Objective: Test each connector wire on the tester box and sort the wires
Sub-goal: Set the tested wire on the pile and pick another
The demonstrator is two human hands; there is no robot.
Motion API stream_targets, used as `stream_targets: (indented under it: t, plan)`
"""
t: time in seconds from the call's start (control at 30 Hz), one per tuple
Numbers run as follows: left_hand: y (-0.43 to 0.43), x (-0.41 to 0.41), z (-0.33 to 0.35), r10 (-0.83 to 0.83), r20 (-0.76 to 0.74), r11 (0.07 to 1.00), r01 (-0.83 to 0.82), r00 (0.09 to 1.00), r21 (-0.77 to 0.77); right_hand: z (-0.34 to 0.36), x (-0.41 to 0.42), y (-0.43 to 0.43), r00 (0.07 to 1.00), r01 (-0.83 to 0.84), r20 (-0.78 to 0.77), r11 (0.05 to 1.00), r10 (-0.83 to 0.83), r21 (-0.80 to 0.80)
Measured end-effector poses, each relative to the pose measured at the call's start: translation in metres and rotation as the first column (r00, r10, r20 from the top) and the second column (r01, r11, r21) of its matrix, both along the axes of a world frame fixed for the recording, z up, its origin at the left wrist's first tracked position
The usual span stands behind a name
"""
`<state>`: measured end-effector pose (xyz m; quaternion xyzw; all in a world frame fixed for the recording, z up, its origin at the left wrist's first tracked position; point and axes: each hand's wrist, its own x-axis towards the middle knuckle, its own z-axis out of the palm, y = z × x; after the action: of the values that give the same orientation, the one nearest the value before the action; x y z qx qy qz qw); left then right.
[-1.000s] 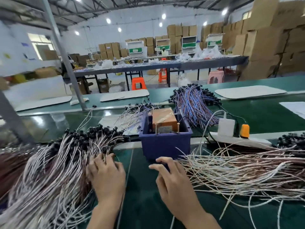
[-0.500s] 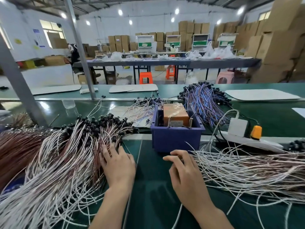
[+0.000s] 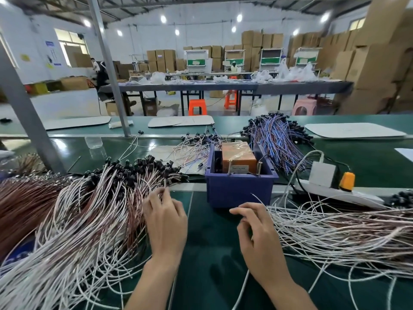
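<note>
Since the tester box (image 3: 239, 155) is the orange thing wrapped in clear film, it's easy to spot: it sits inside a blue bin (image 3: 239, 194), dead center on the green mat (image 3: 212, 253). Left hand (image 3: 165, 222) is up against the big left pile (image 3: 73, 215) of white and brown wires, fingertips pinching one thin wire (image 3: 165, 186) at its edge. Right hand (image 3: 260, 240) hovers just beside the right pile (image 3: 339, 229), fingers loosely curled, holding nothing. Behind the bin there's a blue-purple bundle (image 3: 277, 139), and off to the right a white power strip (image 3: 362, 195) with an orange plug (image 3: 346, 178). The box has a small label, way too blurry to read. Both piles run off the frame edges.
</note>
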<state>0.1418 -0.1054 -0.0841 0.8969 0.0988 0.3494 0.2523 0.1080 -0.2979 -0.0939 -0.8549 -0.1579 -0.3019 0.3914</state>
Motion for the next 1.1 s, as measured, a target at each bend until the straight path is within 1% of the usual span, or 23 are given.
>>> stream_targets:
  t: [0.03, 0.07, 0.1, 0.13, 0.17, 0.2, 0.23, 0.27, 0.3, 0.33, 0.37, 0.4, 0.5, 0.6, 0.67, 0.73, 0.77, 0.83, 0.87, 0.93, 1.03, 1.1]
  plan:
    - [-0.006, -0.003, 0.004, -0.099, 0.095, 0.995, 0.101, 0.991, -0.024, 0.002, 0.0, -0.001, 0.999, -0.009, -0.045, 0.993, 0.015, 0.12]
    - [-0.014, -0.008, 0.008, -0.202, 0.178, 0.977, 0.21, 0.963, -0.028, 0.004, 0.0, -0.003, 0.995, -0.01, -0.092, 0.967, 0.034, 0.253]
    - [-0.023, -0.014, 0.011, -0.305, 0.24, 0.949, 0.316, 0.922, -0.011, 0.007, 0.001, -0.004, 0.988, -0.004, -0.142, 0.922, 0.063, 0.387]
    - [-0.034, -0.021, 0.012, -0.406, 0.275, 0.91, 0.414, 0.871, 0.032, 0.009, 0.002, -0.007, 0.975, -0.006, -0.187, 0.856, 0.119, 0.516]
    - [-0.046, -0.028, 0.012, -0.505, 0.28, 0.861, 0.5, 0.817, 0.094, 0.011, 0.004, -0.01, 0.95, -0.02, -0.226, 0.762, 0.217, 0.647]
    - [-0.058, -0.034, 0.01, -0.597, 0.26, 0.802, 0.576, 0.759, 0.159, 0.014, 0.005, -0.012, 0.898, -0.039, -0.251, 0.633, 0.362, 0.774]
    - [-0.071, -0.04, 0.008, -0.68, 0.22, 0.733, 0.647, 0.699, 0.211, 0.017, 0.006, -0.013, 0.825, -0.04, -0.24, 0.476, 0.512, 0.879]
    - [-0.083, -0.044, 0.005, -0.747, 0.171, 0.664, 0.707, 0.643, 0.243, 0.02, 0.006, -0.015, 0.756, -0.011, -0.21, 0.333, 0.619, 0.943]
    - [-0.092, -0.047, 0.003, -0.792, 0.128, 0.608, 0.755, 0.597, 0.247, 0.023, 0.007, -0.017, 0.71, 0.03, -0.183, 0.23, 0.68, 0.973]
    - [-0.099, -0.048, 0.001, -0.82, 0.092, 0.57, 0.791, 0.565, 0.222, 0.025, 0.007, -0.018, 0.692, 0.069, -0.167, 0.166, 0.703, 0.984]
    - [-0.102, -0.047, 0.0, -0.832, 0.069, 0.552, 0.813, 0.55, 0.185, 0.026, 0.008, -0.019, 0.694, 0.103, -0.159, 0.122, 0.702, 0.987]
    - [-0.102, -0.046, -0.001, -0.834, 0.059, 0.551, 0.82, 0.549, 0.154, 0.027, 0.009, -0.02, 0.706, 0.13, -0.158, 0.093, 0.69, 0.987]
    - [-0.094, -0.041, -0.008, -0.814, 0.036, 0.579, 0.808, 0.579, 0.108, 0.029, 0.012, -0.021, 0.728, 0.152, -0.16, 0.071, 0.666, 0.986]
    - [-0.091, -0.037, -0.014, -0.769, -0.079, 0.634, 0.772, 0.635, 0.04, 0.031, 0.012, -0.021, 0.742, 0.173, -0.145, 0.023, 0.655, 0.985]
    - [-0.09, -0.035, -0.016, -0.737, -0.148, 0.669, 0.743, 0.659, -0.02, 0.031, 0.013, -0.024, 0.759, 0.157, -0.121, 0.001, 0.639, 0.988]
    - [-0.089, -0.033, -0.016, -0.708, -0.154, 0.704, 0.707, 0.689, -0.073, 0.029, 0.015, -0.029, 0.773, 0.128, -0.08, -0.031, 0.63, 0.991]
    - [-0.087, -0.031, -0.016, -0.694, -0.16, 0.718, 0.692, 0.703, -0.074, 0.028, 0.016, -0.031, 0.779, 0.113, -0.061, -0.044, 0.625, 0.993]
    - [-0.083, -0.029, -0.016, -0.669, -0.168, 0.738, 0.674, 0.724, -0.029, 0.026, 0.018, -0.034, 0.788, 0.083, -0.03, -0.057, 0.615, 0.995]
    - [-0.081, -0.029, -0.015, -0.649, -0.171, 0.75, 0.661, 0.741, 0.02, 0.025, 0.019, -0.036, 0.79, 0.072, -0.018, -0.063, 0.612, 0.995]
    - [-0.076, -0.028, -0.01, -0.609, -0.157, 0.76, 0.628, 0.778, 0.169, 0.024, 0.02, -0.04, 0.791, 0.06, -0.003, -0.073, 0.612, 0.995]
    - [-0.068, -0.024, -0.005, -0.567, -0.1, 0.738, 0.558, 0.818, 0.38, 0.027, 0.02, -0.046, 0.789, 0.061, -0.034, -0.023, 0.614, 0.998]
    - [-0.062, -0.02, -0.004, -0.533, -0.058, 0.746, 0.501, 0.844, 0.439, 0.028, 0.02, -0.05, 0.792, 0.067, -0.064, 0.017, 0.608, 0.998]
